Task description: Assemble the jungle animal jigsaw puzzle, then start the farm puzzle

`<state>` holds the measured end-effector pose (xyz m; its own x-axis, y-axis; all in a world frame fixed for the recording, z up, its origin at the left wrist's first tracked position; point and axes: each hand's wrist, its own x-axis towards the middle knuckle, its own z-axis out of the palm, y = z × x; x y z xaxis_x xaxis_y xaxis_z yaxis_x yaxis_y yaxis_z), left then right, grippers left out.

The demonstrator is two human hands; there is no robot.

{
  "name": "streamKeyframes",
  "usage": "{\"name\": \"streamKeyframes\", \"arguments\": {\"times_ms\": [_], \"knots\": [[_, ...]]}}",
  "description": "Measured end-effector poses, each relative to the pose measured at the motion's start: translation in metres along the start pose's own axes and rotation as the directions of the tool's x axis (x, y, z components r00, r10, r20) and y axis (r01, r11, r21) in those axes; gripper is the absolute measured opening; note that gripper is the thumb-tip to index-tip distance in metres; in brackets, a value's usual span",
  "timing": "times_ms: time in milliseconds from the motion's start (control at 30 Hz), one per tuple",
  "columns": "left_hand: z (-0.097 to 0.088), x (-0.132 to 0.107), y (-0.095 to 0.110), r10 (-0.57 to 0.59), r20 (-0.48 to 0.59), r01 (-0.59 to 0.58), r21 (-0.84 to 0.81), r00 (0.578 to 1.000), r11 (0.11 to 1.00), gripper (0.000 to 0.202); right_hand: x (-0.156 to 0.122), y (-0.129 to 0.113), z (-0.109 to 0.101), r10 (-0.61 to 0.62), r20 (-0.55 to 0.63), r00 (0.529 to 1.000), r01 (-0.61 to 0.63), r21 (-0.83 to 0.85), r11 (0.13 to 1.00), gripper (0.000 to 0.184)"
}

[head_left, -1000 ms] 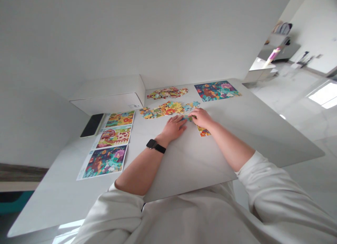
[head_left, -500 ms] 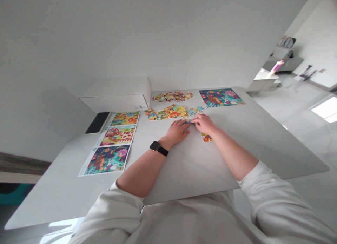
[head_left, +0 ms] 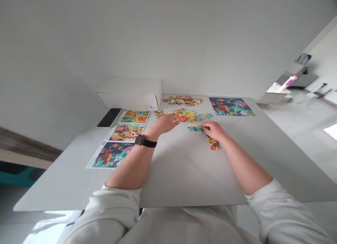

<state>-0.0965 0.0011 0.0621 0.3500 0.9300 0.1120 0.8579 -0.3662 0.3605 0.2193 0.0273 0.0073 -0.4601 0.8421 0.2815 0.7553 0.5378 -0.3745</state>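
My left hand [head_left: 166,124], a black watch [head_left: 144,141] on its wrist, is at the near edge of a pile of yellow, orange and blue puzzle pieces [head_left: 190,114]. Its fingers are partly bent and look apart, with their tips touching or just above the pieces. My right hand [head_left: 213,130] has its fingers closed at the corner of a joined strip of puzzle pieces. The strip's blue arm [head_left: 195,128] runs left from the fingertips. Another arm, yellow and red [head_left: 213,143], comes toward me, partly covered by the hand.
Behind lies a second pile of reddish puzzle pieces [head_left: 183,100]. A finished dark-blue puzzle [head_left: 231,106] is at the back right. On the left are a sheet with three pictures [head_left: 126,132], a phone [head_left: 109,118] and a white box [head_left: 129,100] against the wall.
My left hand has left the strip and moved left and away to the pile, uncovering the blue pieces. The right hand stays at the corner. The whole view has shifted slightly.
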Motion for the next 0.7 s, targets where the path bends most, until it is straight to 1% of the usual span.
{"name": "streamKeyframes", "arguments": {"times_ms": [67,133,233,333,500,600,700], "knots": [[-0.015,0.0,-0.013,-0.078,-0.064,0.077,-0.027,0.995,0.997,0.039,0.003,0.0,-0.006,0.05,-0.014,0.999,-0.05,0.052,0.997,0.031],[-0.024,0.0,-0.024,-0.138,-0.099,0.131,-0.078,0.985,0.988,0.038,0.008,0.001,-0.013,0.101,-0.039,0.994,-0.098,0.088,0.991,0.03],[-0.027,0.001,-0.033,-0.204,-0.099,0.187,-0.153,0.974,0.97,0.036,0.021,0.004,-0.021,0.156,-0.044,0.987,-0.151,0.1,0.983,0.028],[-0.025,0.002,-0.032,-0.223,-0.111,0.202,-0.169,0.969,0.965,0.034,0.043,0.009,-0.022,0.197,-0.009,0.98,-0.196,0.058,0.979,0.026],[-0.023,0.002,-0.025,-0.183,-0.122,0.167,-0.128,0.975,0.978,0.031,0.091,0.01,-0.01,0.228,0.036,0.973,-0.227,-0.039,0.973,0.03],[-0.023,0.001,-0.027,-0.181,-0.134,0.163,-0.137,0.974,0.977,0.031,0.115,0.005,0.004,0.235,0.048,0.971,-0.229,-0.101,0.968,0.033],[-0.027,0.0,-0.031,-0.191,-0.154,0.164,-0.176,0.969,0.971,0.031,0.13,-0.002,0.021,0.221,0.044,0.974,-0.21,-0.174,0.962,0.039]]}}
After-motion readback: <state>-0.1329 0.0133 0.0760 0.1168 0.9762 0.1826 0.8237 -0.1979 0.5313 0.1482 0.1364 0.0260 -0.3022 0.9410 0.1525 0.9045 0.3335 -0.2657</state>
